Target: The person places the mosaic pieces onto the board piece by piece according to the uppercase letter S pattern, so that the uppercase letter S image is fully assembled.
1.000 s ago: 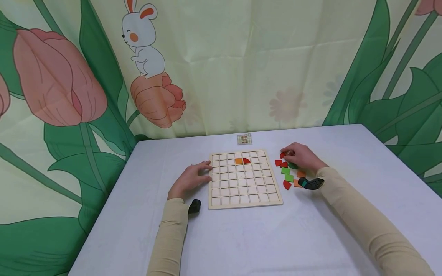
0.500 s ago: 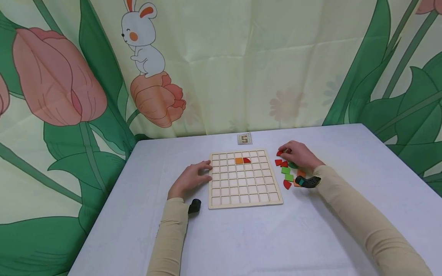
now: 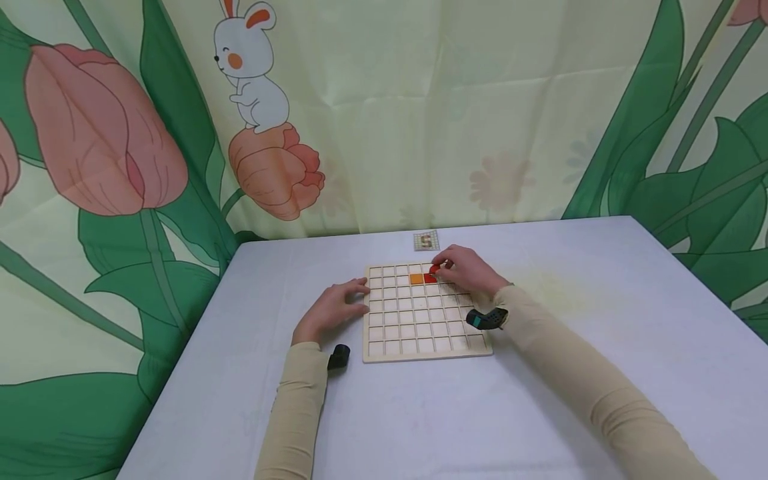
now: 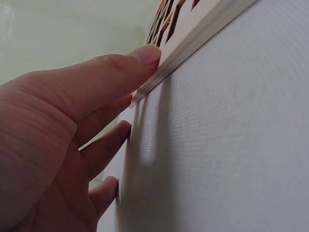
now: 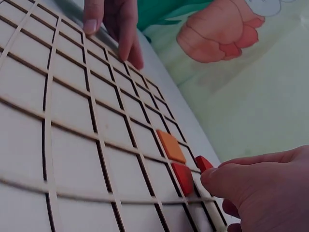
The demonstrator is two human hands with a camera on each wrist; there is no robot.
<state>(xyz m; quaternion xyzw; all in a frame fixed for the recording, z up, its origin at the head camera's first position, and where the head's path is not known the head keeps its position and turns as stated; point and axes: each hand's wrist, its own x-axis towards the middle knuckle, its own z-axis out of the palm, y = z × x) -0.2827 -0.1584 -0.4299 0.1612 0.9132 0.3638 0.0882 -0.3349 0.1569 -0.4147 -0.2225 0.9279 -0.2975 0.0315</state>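
Note:
A wooden grid board (image 3: 427, 358) lies on the white table. My right hand (image 3: 471, 270) pinches a small red piece (image 5: 203, 163) between thumb and fingers, just over the board's far rows. Close to it, an orange square tile (image 5: 171, 146) and a red quarter-round tile (image 5: 182, 179) lie in neighbouring cells. At the board's left edge is my left hand (image 3: 330, 310), fingers spread and relaxed; in the left wrist view its thumb touches the board's side (image 4: 193, 41). The held piece's outline is partly covered by my fingers.
A small patterned card (image 3: 427, 241) lies behind the board near the table's far edge. A printed curtain (image 3: 384, 133) with a rabbit and tulips hangs behind the table. The loose tiles to the board's right are hidden behind my right hand, wristband and sleeve.
My right hand has moved left from the loose tiles to above the board, carrying a red piece. The left hand has stayed at the board's left edge.

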